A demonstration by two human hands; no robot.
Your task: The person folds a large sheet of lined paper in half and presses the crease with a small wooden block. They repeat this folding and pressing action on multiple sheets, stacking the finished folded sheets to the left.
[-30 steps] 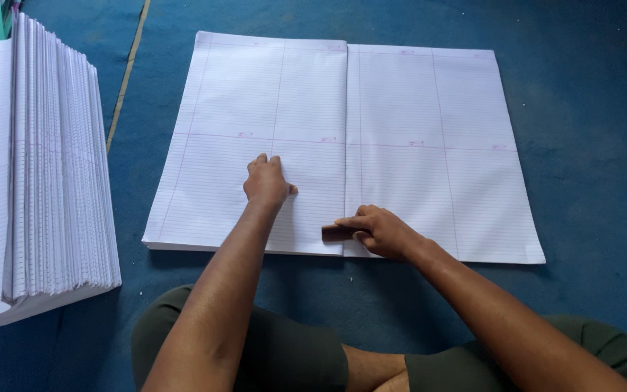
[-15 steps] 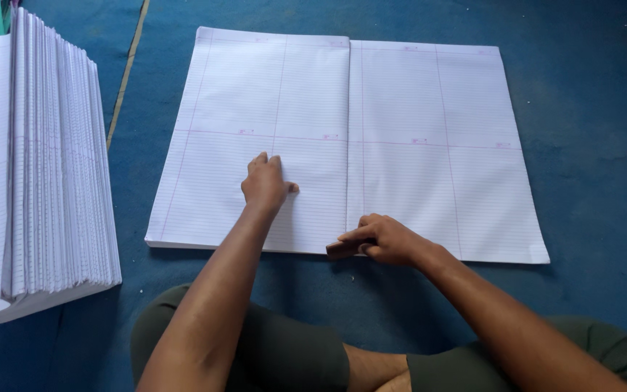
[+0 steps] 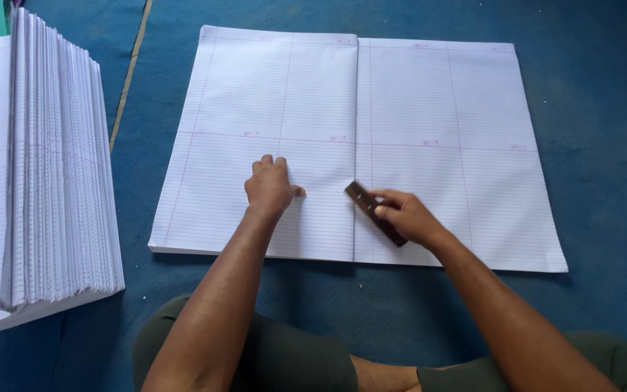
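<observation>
A large stack of ruled white sheets [image 3: 429, 94] lies opened flat on the blue floor, with a centre crease running away from me. My left hand [image 3: 271, 187] rests fist-like on the left half, knuckles down, pressing the paper. Gripped in my right hand [image 3: 404, 215] is a short dark brown flat stick [image 3: 363, 199], laid slantwise just right of the crease near the front edge, its far tip almost touching the fold.
At the far left stands a tall pile of folded ruled sheets [image 3: 45, 181], fanned edges facing me. A thin yellowish line [image 3: 130, 72] runs along the blue mat [image 3: 604, 109]. My crossed legs in dark green trousers [image 3: 284, 356] are at the bottom.
My right hand with the stick has slid up along the crease from the paper's front edge. The left hand has stayed put.
</observation>
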